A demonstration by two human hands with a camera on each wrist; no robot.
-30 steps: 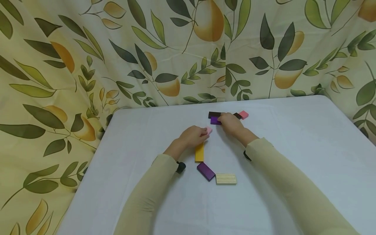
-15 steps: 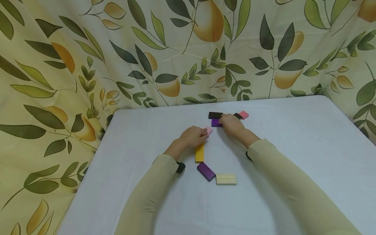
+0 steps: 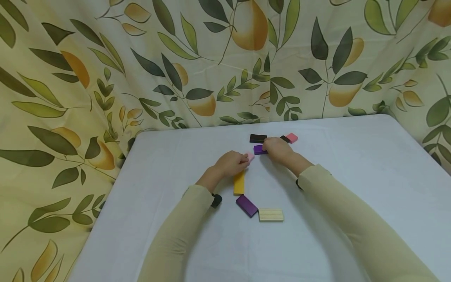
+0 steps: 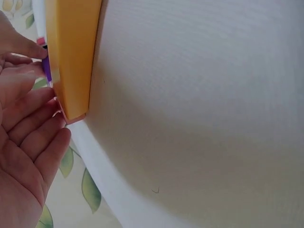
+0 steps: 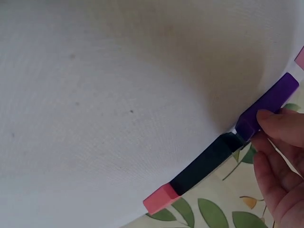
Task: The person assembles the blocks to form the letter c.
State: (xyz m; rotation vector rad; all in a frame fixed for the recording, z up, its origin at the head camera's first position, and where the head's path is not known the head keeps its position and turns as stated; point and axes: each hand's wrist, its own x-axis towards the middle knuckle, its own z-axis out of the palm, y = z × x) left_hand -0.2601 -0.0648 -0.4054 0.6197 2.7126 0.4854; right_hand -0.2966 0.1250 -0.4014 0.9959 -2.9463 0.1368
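My left hand [image 3: 230, 163] holds a light pink block [image 3: 251, 156] at its fingertips, just beyond the far end of a yellow block [image 3: 239, 184]. In the left wrist view the yellow block [image 4: 75, 57] stands close beside the fingers, partly covering the pink one. My right hand [image 3: 278, 150] pinches a bright purple block [image 3: 259, 149], whose right end it covers. Thumb and fingers on that purple block [image 5: 273, 100] show in the right wrist view. Behind the right hand lie a second black block [image 3: 284, 138], partly hidden, and a coral pink block [image 3: 291, 137].
Behind the purple block lies a black block [image 3: 258, 138]. Nearer, a dark purple block [image 3: 247, 206] sits at a slant between the yellow block and a cream ridged block [image 3: 271, 215]. A white cloth [image 3: 169, 168] covers the table, with a patterned curtain [image 3: 211, 78] behind.
My right hand has drawn the bright purple block slightly nearer, so a gap now shows between it and the black block behind. The left hand stays in place on the light pink block.
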